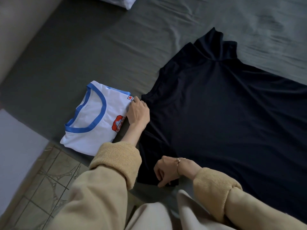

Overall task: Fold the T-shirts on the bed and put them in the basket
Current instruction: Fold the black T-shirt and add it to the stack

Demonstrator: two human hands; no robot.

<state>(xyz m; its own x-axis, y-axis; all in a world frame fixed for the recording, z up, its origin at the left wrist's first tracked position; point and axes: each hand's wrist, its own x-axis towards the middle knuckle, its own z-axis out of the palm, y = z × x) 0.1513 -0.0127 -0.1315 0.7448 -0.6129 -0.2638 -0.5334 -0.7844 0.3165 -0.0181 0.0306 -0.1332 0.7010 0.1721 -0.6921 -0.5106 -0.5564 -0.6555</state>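
1. Now the black T-shirt [224, 117] lies spread flat on the bed [83, 52].
2. Left hand [138, 112] pinches its shoulder edge; right hand [167, 171] pinches the sleeve corner.
3. Lift both evenly, fold inward, keep clear of the folded white T-shirt [93, 120].

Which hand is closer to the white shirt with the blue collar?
The left. The left hand grips the black T-shirt right at the white shirt's edge. The right hand pinches the black T-shirt's near sleeve, farther from it.
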